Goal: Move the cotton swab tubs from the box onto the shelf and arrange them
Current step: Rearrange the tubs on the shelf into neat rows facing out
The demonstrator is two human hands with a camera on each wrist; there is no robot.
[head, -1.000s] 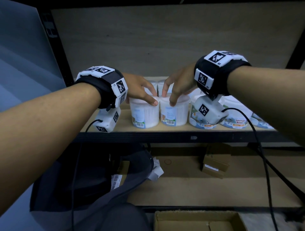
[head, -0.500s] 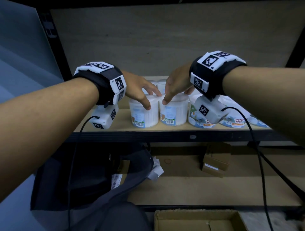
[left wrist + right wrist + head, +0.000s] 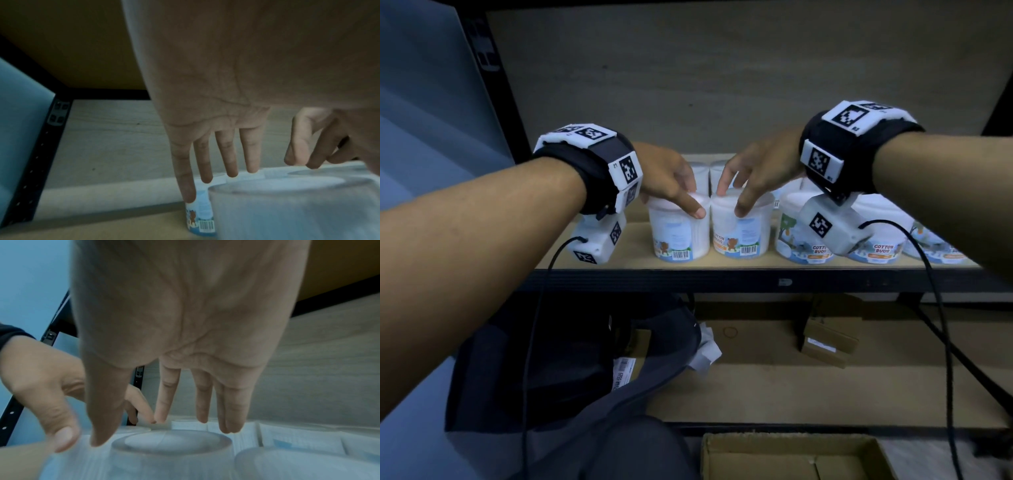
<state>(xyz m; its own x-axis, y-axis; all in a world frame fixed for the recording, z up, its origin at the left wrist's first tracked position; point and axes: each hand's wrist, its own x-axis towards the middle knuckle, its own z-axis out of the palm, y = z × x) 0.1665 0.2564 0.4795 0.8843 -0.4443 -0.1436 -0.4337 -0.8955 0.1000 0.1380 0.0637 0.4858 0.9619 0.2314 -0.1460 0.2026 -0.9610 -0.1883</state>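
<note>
Two tubs stand side by side, touching, at the centre of the head frame near the shelf point(image 3: 722, 265) front edge. The left hand point(image 3: 666, 174) sits over the left tub point(image 3: 677, 233), fingers point(image 3: 226, 155) straight and released, thumb tip against the lid rim. The right hand point(image 3: 758, 169) sits over the right tub point(image 3: 741, 231), fingers point(image 3: 202, 402) extended downward, released, thumb on the lid edge. More tubs stand behind and to the right. A cardboard box point(image 3: 791, 455) lies at the lower centre of the frame.
</note>
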